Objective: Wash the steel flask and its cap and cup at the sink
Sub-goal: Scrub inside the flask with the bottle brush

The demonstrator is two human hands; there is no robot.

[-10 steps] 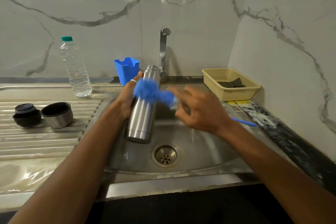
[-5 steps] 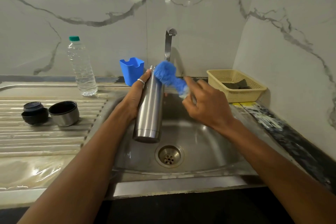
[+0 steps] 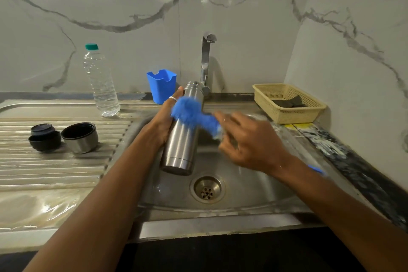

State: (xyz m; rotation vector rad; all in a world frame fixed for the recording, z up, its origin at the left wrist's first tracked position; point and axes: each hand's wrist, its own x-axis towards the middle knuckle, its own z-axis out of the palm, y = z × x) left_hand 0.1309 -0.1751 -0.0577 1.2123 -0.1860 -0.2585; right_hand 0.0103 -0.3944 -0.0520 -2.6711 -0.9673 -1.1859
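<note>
"So, where does it stand?"

"The left hand [image 3: 164,121] is wrapped round the steel flask [image 3: 183,139], holding it tilted over the sink [image 3: 254,183], with its top toward the tap [image 3: 206,59] at the back edge. The right hand [image 3: 249,141] is blurred, but it grips the blue brush [image 3: 189,113] just behind the head, and the bristles are against the flask's upper wall."

"Any advice?"

"I'd turn the flask in the left hand so every side meets the bristles, and work hard around the neck. I'd clamp it firmly too; wet steel probably slips."

"And the small pieces?"

"The cup [image 3: 80,138] and the cap [image 3: 42,129] sit just beside each other on the draining board [image 3: 66,172], toward its left edge and well apart from the basin. By my guess, they're to be washed next."
</note>
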